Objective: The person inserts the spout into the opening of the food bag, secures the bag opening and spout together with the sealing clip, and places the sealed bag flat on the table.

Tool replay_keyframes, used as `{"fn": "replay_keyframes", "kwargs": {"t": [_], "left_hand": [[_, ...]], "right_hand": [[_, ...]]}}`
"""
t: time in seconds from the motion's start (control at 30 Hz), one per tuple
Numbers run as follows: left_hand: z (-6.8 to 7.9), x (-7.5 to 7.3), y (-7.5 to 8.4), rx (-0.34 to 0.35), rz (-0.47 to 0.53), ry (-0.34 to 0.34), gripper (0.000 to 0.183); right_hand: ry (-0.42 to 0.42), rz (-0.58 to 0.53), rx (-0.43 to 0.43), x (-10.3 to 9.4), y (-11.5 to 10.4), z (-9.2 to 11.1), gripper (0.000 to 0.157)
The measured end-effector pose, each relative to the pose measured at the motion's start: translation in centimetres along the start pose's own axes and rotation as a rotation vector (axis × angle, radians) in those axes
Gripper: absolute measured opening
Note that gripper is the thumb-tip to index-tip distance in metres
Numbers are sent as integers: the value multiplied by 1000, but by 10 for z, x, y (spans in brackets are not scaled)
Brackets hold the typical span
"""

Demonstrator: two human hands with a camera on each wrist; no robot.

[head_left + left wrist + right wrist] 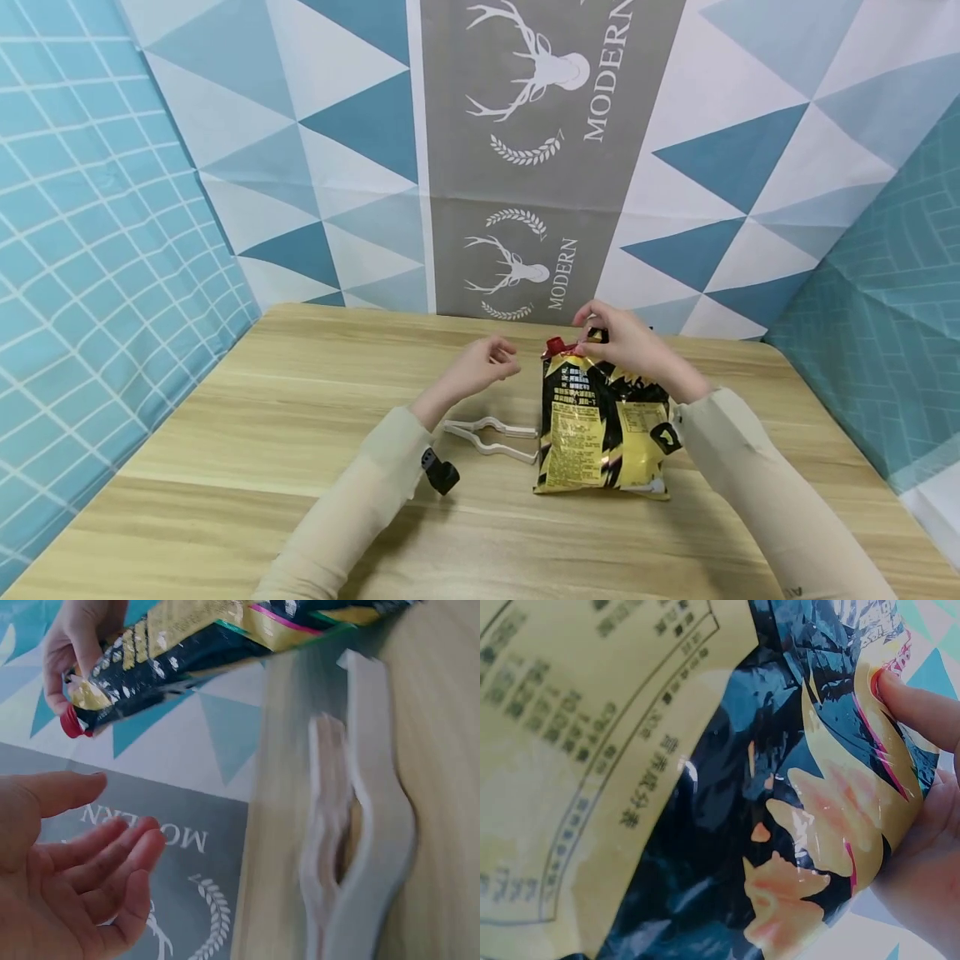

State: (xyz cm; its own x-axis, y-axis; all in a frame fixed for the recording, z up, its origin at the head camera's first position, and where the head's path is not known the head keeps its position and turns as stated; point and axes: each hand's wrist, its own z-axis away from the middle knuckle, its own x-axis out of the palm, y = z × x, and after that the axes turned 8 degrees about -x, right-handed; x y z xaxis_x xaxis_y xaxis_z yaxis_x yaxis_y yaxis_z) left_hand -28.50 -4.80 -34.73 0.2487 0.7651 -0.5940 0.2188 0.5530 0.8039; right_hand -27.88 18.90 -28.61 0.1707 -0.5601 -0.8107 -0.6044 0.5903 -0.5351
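Glossy black and yellow film forms the bag (573,417), which the head view places right of centre on the desk (225,433), its lower edge apparently meeting the wood. The right grip (626,342) pinches the bag's upper edge just beside the red cap (555,346); a hold there presumably steadies the top and leaves the red cap unobstructed. The left grip (483,365) hangs near the red cap, loosely bent, apart from the bag and holding nothing. A white tool (487,450) with two arms lies between the left sleeve (367,483) and the bag, a position judged handy for the left side.

In the left wrist view, the left thumb (67,791) stands well away from the fingers (139,900), confirming an empty grip. The red cap projects from the bag's corner beside the right grip.

In the right wrist view, the right thumb (919,705) presses the bag's front near its edge; the opposing fingers are hidden behind the film. Contents cannot be determined.
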Motion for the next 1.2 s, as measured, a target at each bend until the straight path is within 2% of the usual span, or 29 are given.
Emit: {"fn": "replay_keyframes", "kwargs": {"t": [0.1,0.27,0.47,0.6,0.77,0.9,1.07,1.2], "left_hand": [[5,-3,-7,3,-113,-35,27],[16,-5,-13,20,-310,-140,8],[27,1,-18,4,-425,-266,5],[33,4,-19,-26,-503,-301,9],[37,4,-20,-35,-548,-281,19],[39,0,-24,-25,-523,-292,22],[42,-6,-32,43,-496,-366,21],[44,-5,-35,100,-527,-356,22]], "right_hand": [[3,6,-15,-1,0,0,24],[-4,6,-3,-2,0,1,23],[-7,19,-16,-3,-2,1,24],[-8,27,-24,-3,-3,1,24],[-15,22,-17,-1,-2,1,24],[-15,15,-11,-1,-2,1,23],[-20,7,6,0,-2,1,23],[-19,11,15,0,-2,2,23]]}}
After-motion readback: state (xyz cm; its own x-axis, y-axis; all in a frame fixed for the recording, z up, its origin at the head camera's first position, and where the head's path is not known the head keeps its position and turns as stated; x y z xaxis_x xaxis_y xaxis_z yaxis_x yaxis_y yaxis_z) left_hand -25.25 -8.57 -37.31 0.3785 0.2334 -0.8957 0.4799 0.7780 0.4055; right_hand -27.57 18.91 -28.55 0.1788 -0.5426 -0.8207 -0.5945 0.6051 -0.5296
